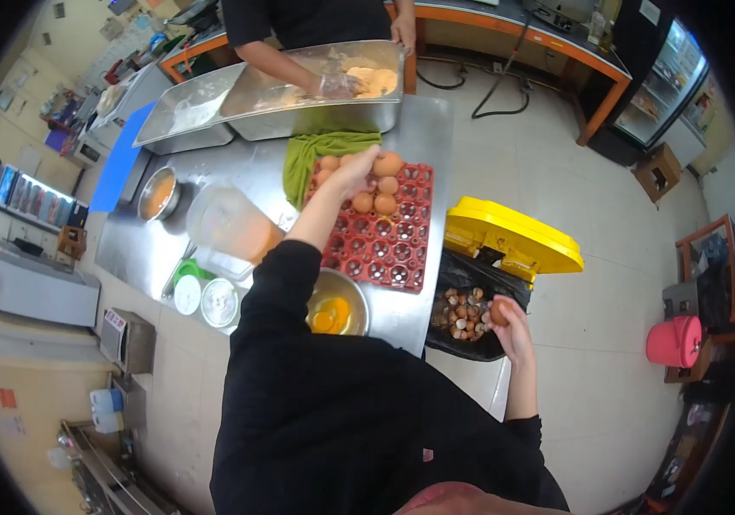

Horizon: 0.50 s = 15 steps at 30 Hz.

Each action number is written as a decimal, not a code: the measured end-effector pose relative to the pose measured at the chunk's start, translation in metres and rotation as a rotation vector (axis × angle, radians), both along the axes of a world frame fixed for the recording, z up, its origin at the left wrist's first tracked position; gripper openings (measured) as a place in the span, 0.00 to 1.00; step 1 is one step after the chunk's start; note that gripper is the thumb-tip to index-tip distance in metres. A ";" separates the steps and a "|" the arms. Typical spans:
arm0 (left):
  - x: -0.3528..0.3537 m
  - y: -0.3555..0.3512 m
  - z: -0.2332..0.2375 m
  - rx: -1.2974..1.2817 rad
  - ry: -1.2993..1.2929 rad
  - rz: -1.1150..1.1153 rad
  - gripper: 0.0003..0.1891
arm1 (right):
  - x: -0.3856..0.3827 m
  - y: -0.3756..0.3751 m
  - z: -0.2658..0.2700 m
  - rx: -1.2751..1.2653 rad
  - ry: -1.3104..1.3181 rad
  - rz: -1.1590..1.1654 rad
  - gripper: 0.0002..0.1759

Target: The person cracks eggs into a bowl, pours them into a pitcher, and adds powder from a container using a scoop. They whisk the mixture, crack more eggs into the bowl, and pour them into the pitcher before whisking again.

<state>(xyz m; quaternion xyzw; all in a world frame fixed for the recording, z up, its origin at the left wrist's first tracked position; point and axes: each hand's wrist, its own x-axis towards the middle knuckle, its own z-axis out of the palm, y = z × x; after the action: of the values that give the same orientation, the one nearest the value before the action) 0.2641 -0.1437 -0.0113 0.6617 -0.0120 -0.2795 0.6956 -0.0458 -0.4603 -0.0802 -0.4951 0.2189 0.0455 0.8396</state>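
Note:
My left hand (355, 178) reaches over the red egg tray (372, 249), its fingers closed around a brown egg (390, 163) at the far end. Several more brown eggs (385, 203) sit in cups beside it; the near cups hold none. Off the table's right edge, my right hand (515, 333) grips a brown eggshell (501, 311) above a black-lined bin (470, 345). Broken eggshells (465, 312) lie in the bin. Close to my body, a metal bowl (360, 319) contains cracked eggs (330, 316) with yellow yolks, partly covered by my left sleeve.
The bin's yellow lid (513, 232) stands raised. A co-worker's gloved hand (337, 87) is in a deep metal pan (299, 120) of orange mixture. A green cloth (300, 163), a plastic container (226, 219), a small bowl (160, 194) and lidded tubs (219, 302) share the table.

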 end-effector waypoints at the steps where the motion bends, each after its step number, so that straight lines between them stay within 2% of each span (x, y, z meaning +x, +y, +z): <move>1: -0.014 0.007 0.004 -0.169 0.124 -0.003 0.20 | 0.010 0.010 0.018 0.036 -0.040 0.071 0.16; 2: -0.047 0.007 0.030 -0.247 0.114 0.048 0.20 | 0.020 0.022 0.042 0.072 -0.080 0.142 0.17; 3: -0.069 0.013 0.037 -0.294 0.123 0.067 0.21 | 0.032 0.037 0.056 0.107 -0.121 0.215 0.17; 7: -0.153 0.030 0.055 -0.432 0.209 0.184 0.21 | 0.075 0.120 0.070 -0.138 -0.268 0.220 0.15; 9: -0.188 0.037 0.044 -0.470 0.184 0.269 0.19 | 0.082 0.159 0.087 -0.093 -0.282 0.305 0.14; 11: -0.214 0.042 0.027 -0.496 0.148 0.372 0.18 | 0.082 0.192 0.089 -0.097 -0.459 0.194 0.16; 13: -0.229 0.056 0.003 -0.529 0.141 0.414 0.18 | 0.069 0.221 0.098 -0.184 -0.606 -0.079 0.17; 14: -0.235 0.061 -0.008 -0.548 0.137 0.435 0.18 | 0.067 0.237 0.090 -0.323 -0.719 -0.169 0.18; 15: -0.242 0.057 -0.002 -0.529 0.141 0.564 0.18 | 0.065 0.250 0.076 -0.462 -0.831 -0.263 0.18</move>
<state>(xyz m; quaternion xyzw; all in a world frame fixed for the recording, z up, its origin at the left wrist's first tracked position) 0.0218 -0.0871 -0.0133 0.4160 0.1467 -0.1095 0.8908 0.0192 -0.2101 -0.0045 -0.6128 -0.0697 -0.3120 0.7227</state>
